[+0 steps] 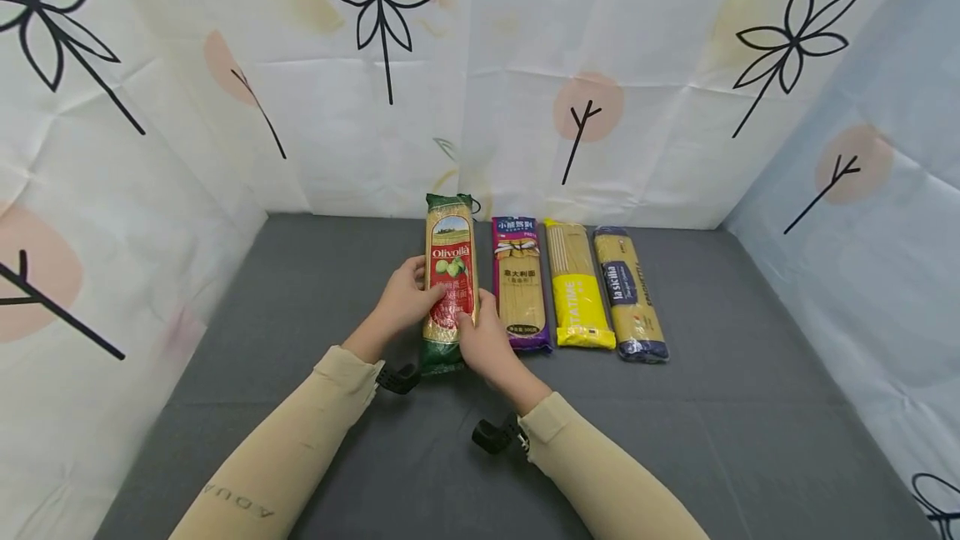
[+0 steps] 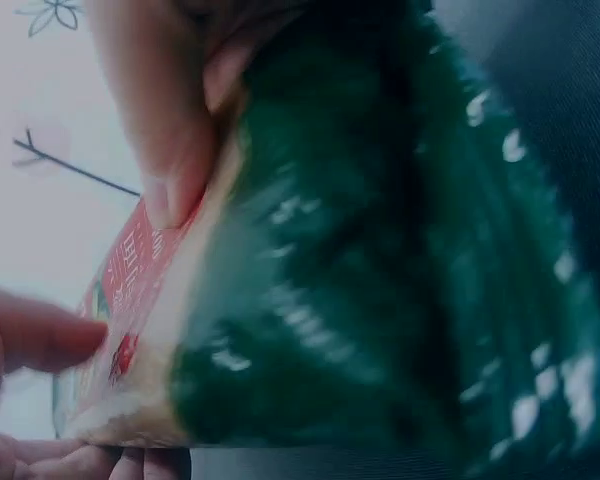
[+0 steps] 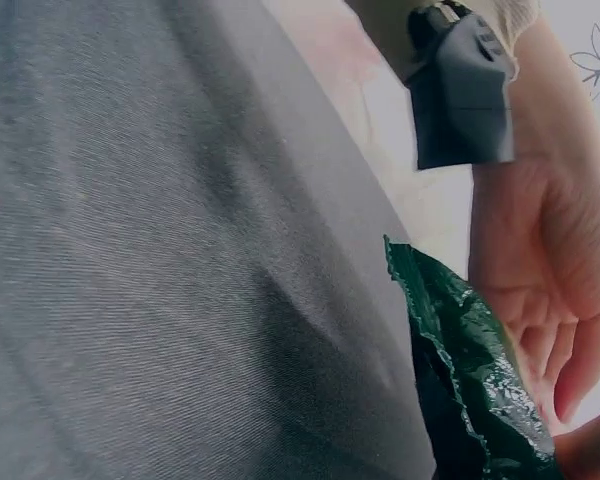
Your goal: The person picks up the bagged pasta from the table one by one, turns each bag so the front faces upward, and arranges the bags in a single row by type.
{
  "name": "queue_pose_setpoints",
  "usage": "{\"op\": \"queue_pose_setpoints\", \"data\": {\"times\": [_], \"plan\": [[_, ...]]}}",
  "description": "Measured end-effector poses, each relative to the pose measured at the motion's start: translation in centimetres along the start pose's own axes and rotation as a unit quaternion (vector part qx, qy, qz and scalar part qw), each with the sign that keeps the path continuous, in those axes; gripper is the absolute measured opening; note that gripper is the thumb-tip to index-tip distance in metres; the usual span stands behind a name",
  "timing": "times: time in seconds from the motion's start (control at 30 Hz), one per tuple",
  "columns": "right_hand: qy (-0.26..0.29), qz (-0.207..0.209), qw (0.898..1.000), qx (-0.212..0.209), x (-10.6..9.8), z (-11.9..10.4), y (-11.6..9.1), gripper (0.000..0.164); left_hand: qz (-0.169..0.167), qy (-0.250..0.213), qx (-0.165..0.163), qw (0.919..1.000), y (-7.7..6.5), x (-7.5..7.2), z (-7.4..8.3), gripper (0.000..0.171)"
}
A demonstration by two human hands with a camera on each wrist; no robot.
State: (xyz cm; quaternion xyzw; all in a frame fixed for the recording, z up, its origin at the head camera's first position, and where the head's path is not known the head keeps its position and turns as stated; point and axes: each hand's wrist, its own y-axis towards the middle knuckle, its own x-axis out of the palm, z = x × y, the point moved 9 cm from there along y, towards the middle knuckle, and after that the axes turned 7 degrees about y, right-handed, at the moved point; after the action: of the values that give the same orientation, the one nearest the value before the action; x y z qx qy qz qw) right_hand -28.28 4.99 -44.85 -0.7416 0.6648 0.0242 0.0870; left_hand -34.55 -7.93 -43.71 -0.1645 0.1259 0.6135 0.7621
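Note:
Both hands hold a spaghetti pack (image 1: 452, 252) with a red label and green ends. On its left side, my left hand (image 1: 406, 297) grips it with the thumb over the front. My right hand (image 1: 486, 338) grips the lower right edge, its thumb also on the label. The left wrist view shows the green lower end (image 2: 320, 270) of the pack close up, with a thumb pressing near the red label. In the right wrist view, the crimped green end (image 3: 470, 350) stands off the cloth, and the left hand (image 3: 550, 250) is behind it.
Right of the held pack lie a purple pasta pack (image 1: 521, 290), a yellow one (image 1: 581, 298) and a blue-banded one (image 1: 628, 290), side by side on the grey cloth (image 1: 720, 423). A white patterned curtain (image 1: 495, 48) stands behind and at both sides.

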Motion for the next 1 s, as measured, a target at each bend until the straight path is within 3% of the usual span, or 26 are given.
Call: {"op": "queue_pose_setpoints", "data": {"times": [0.2, 0.37, 0.47, 0.63, 0.8, 1.0], "plan": [[-0.007, -0.004, 0.999, 0.038, 0.1, 0.7, 0.6, 0.049, -0.026, -0.091, -0.075, 0.9927, 1.1, 0.7, -2.8, 0.067], [-0.051, -0.011, 0.998, 0.027, 0.1, 0.8, 1.2, 0.052, -0.035, -0.097, -0.095, 0.9901, 1.6, 0.9, -3.9, 0.069], [-0.120, -0.018, 0.992, 0.018, 0.2, 0.7, 1.4, 0.057, -0.041, -0.072, -0.088, 0.9926, 1.8, 1.1, -4.3, 0.069], [-0.214, -0.038, 0.976, 0.008, 0.5, 0.8, 1.5, 0.067, -0.061, 0.008, -0.053, 0.9967, 1.1, 1.1, -4.7, 0.070], [-0.259, -0.049, 0.965, 0.001, 0.2, 0.6, 1.8, 0.072, -0.096, 0.051, -0.004, 0.9941, 0.6, 1.1, -5.3, 0.072], [-0.272, -0.081, 0.959, 0.015, 0.0, 0.6, 2.0, 0.076, -0.111, 0.047, 0.010, 0.9927, 0.4, 1.1, -5.7, 0.073]]}}
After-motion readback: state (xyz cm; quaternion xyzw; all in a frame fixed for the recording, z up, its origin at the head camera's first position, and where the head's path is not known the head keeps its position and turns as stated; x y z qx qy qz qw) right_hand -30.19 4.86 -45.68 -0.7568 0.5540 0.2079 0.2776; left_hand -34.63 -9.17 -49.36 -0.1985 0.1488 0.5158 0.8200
